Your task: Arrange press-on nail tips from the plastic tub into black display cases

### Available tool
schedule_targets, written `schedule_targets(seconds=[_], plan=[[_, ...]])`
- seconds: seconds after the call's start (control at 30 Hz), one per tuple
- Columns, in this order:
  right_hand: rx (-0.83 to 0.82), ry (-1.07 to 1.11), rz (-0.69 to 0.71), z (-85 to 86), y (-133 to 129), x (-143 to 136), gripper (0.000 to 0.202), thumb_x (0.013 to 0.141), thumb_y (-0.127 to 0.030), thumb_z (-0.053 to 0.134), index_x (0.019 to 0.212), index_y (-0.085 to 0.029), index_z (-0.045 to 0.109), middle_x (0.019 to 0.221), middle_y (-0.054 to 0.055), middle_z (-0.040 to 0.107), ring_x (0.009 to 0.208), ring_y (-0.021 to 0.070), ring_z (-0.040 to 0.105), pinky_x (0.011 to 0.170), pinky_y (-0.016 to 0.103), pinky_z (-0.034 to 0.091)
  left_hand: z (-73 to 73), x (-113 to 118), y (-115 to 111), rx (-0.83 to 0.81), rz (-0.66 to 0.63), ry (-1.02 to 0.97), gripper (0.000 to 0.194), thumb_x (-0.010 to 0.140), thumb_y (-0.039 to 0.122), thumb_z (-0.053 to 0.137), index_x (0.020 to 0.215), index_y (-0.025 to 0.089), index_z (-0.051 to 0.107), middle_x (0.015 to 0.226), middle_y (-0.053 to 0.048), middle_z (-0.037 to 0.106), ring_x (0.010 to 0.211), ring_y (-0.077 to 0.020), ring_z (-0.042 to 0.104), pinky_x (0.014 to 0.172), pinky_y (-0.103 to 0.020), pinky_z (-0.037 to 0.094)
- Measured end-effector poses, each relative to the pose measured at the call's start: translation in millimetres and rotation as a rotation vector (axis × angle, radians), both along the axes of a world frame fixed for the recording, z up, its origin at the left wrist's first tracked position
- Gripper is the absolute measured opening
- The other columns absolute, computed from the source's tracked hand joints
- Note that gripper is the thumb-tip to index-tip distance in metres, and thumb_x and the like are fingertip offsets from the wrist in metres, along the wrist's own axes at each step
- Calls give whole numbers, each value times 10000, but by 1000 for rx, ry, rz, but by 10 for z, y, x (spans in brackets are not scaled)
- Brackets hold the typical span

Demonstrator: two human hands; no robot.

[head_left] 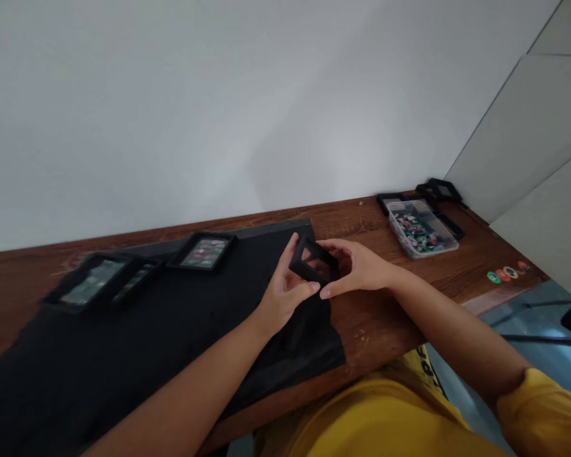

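Between my two hands is a small black frame [306,271] with a see-through middle, tilted above the edge of a black cloth [190,330]. My left hand [285,285] grips its left side, thumb along the lower edge. On the other side, my right hand [354,270] has fingers behind the frame and its thumb at the lower corner. Skin shows through the frame's window. To the left on the cloth lies a black frame [235,239] with small colourful pieces behind its pane.
Two more filled black frames [83,303] lie farther left on the cloth. At the right, a clear plastic tub [428,254] of small dark green and pinkish pieces stands among black frames [440,189]. Round stickers [503,274] mark the wooden table [375,327]. A wall [219,114] rises behind.
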State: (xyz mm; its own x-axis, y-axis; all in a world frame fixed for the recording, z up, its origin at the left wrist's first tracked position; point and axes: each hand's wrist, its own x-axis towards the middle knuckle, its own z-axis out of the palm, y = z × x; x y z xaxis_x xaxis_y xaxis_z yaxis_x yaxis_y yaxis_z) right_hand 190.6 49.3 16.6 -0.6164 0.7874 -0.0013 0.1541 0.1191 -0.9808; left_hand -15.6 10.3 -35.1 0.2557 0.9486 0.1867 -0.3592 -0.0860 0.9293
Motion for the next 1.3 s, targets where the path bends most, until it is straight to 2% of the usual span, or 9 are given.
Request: schedule_targets(seconds=[0.07,0.23,0.5,0.7,0.87,1.0,1.1,1.2,1.3], plan=[[2,-5,-2,-2,2,26,914,581,-400,1027,1400,-224,660,1276,90,775,1205,288,720,1053,484,579,8,11,0,27,5,18,1050,782,379,923,1655,414,342,1479,-81,675,1335,-355,679,1176,-614,524],[-28,-2,-22,-31,4,47,900,563,-410,1035,1374,-231,689,1281,86,774,1185,283,723,1027,477,592,36,59,-8,108,72,80,841,815,399,885,1550,350,481,1278,-69,746,1180,-324,747,1061,-547,606],[-70,-3,-40,-41,-45,-46,848,561,-467,1018,1280,-175,676,1228,103,773,1103,262,727,1018,473,586,21,99,-26,190,244,161,629,833,426,800,1399,272,572,1078,-37,739,956,-249,752,888,-423,638],[0,-48,-148,-34,-29,-65,733,654,-540,967,1249,-193,716,1252,114,758,1173,299,701,1054,506,569,-59,69,13,187,256,206,583,894,453,698,1428,294,526,1096,-31,713,1031,-267,696,992,-467,562],[-7,-49,-237,-10,-8,-22,677,759,-485,907,1308,-171,664,1262,147,731,1143,287,716,1044,514,578,-101,54,15,120,223,142,611,870,431,689,1443,295,523,1171,-38,701,1062,-266,678,1030,-453,530],[95,-59,-143,36,-83,-1,747,797,-578,865,1398,-215,610,1436,157,666,1341,325,637,1098,529,545,-84,42,19,131,261,135,610,815,352,707,1402,290,550,1146,-22,698,1014,-244,677,985,-416,540],[127,-90,-108,50,-131,-12,839,745,-571,895,1435,-215,576,1528,166,611,1411,353,593,1146,551,508,-70,38,21,87,253,114,622,798,338,668,1403,286,537,1195,-32,697,1045,-249,676,1015,-432,534],[142,-110,-143,23,-131,-27,864,685,-476,930,1421,-212,562,1514,167,620,1418,353,588,1191,560,465,-52,40,10,48,219,120,623,787,334,643,1399,282,537,1241,-46,696,1087,-261,677,1064,-458,523],[135,-108,-158,-10,-103,-30,846,665,-443,935,1396,-218,575,1470,161,648,1387,344,609,1183,560,468,-33,39,-4,23,204,117,615,785,328,634,1393,287,551,1180,-34,718,1082,-266,693,1080,-472,526]])
